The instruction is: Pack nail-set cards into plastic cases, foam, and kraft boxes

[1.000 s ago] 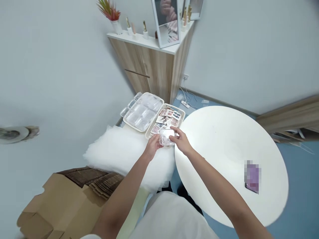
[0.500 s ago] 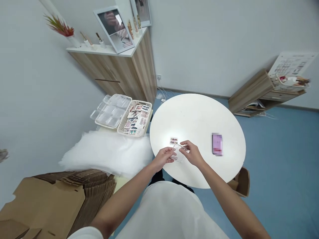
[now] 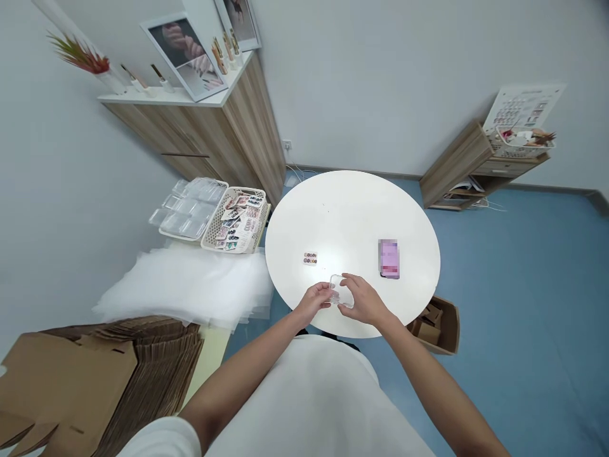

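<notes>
Both my hands meet over the near edge of a round white table (image 3: pixel 352 209). My left hand (image 3: pixel 314 301) and my right hand (image 3: pixel 362 299) each grip a side of a small clear plastic box (image 3: pixel 339 292), fingers closed on it. A small card of coloured press-on nails (image 3: pixel 310 258) lies flat on the table just beyond and to the left of my hands. A purple phone (image 3: pixel 389 258) lies on the table to the right.
Left of the table stand a cream basket of nail cards (image 3: pixel 238 222), a tray of clear boxes (image 3: pixel 188 209), a heap of white foam sheets (image 3: pixel 185 285) and stacked flat cardboard (image 3: pixel 109 374). An open carton (image 3: pixel 440 327) sits on the blue floor at the right.
My hands carried the clear box from the basket at the left to the table's near edge. The nail card now lies on the table. My view swung right.
</notes>
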{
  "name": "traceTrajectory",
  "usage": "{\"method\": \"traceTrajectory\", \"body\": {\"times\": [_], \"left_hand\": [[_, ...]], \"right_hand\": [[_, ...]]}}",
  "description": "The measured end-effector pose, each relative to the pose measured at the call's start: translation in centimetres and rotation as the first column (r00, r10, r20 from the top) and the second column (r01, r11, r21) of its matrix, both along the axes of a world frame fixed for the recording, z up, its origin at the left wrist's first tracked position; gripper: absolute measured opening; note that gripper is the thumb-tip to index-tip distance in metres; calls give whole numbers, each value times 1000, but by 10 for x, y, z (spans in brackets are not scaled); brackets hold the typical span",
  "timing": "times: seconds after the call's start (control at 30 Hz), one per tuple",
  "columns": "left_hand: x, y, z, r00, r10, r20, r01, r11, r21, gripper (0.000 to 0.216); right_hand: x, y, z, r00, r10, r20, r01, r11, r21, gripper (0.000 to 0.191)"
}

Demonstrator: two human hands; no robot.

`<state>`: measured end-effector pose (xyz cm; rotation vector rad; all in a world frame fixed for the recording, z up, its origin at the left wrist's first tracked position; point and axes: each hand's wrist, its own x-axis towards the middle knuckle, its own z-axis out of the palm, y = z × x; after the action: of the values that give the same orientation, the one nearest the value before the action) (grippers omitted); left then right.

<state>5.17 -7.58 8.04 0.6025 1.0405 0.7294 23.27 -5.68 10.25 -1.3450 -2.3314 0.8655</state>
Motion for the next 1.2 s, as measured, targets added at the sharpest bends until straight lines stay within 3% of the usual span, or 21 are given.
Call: {"method": "traceTrajectory", "body": {"times": [0.1, 0.17, 0.23, 0.4, 0.53, 0.7, 1.0, 1.13, 1.2], "left_hand": [[-6, 0, -5, 989, -96, -108, 112, 982, 152, 65], [-10, 4, -7, 974, -120, -191, 161, 964, 214, 91], [-12, 9, -7, 962, -148, -230, 207, 944, 257, 104], [-11, 20, -4, 907, -313, -281, 402, 840, 364, 80], [-10, 19, -5, 886, -323, -333, 442, 804, 397, 73], [-9, 16, -10, 903, -341, -261, 422, 818, 392, 82], [-13, 22, -27, 900, -399, -176, 434, 856, 281, 81], [-16, 27, -26, 875, -484, -18, 481, 863, 154, 86], [-16, 31, -22, 861, -491, 128, 486, 871, 72, 70]], "right_hand": [[2, -1, 0, 999, -42, 4, 42, 998, -57, 44], [3, -2, 1, 999, -39, -2, 39, 996, -84, 44], [5, -4, 1, 1000, -11, -12, 10, 995, -100, 47], [7, -7, 1, 999, 15, -41, -21, 987, -158, 61], [7, -4, 6, 1000, 25, -17, -28, 982, -185, 64], [2, -1, 7, 998, 62, 8, -59, 971, -231, 65], [-11, 6, -10, 990, 21, 140, 19, 960, -278, 68], [-7, 12, -13, 978, 150, 145, -111, 963, -247, 68], [-4, 15, -14, 960, 248, 131, -223, 959, -176, 70]]}}
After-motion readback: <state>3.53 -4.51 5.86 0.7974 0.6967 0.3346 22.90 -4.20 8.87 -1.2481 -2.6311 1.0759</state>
